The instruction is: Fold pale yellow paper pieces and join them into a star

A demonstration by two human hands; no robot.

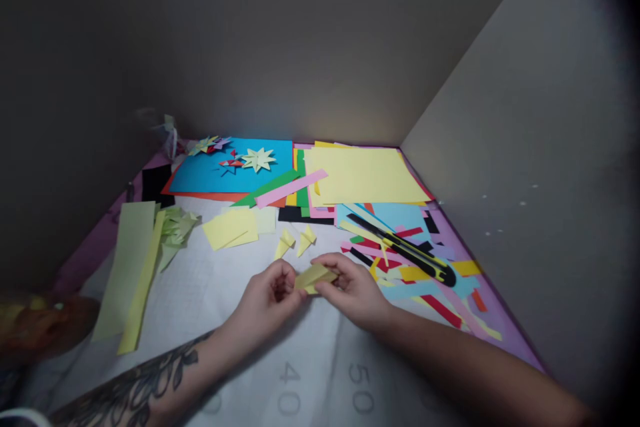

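Both my hands meet over the middle of the white work surface, around a small folded piece of yellow paper (315, 276). My left hand (273, 292) pinches its left end between thumb and fingers. The right end is held by my right hand (356, 290), thumb in front and fingers behind. Just beyond the hands lie two small folded yellow pieces, one on the left (285, 243) and one on the right (306, 239). Yellow paper squares (230, 228) rest farther to the left.
A black and yellow cutter (420, 257) lies on coloured paper strips at right. Behind are pale yellow sheets (365, 177) and a blue sheet (200, 177) bearing a paper star (259, 159). Long green-yellow strips (130, 267) lie left. Walls rise behind and right.
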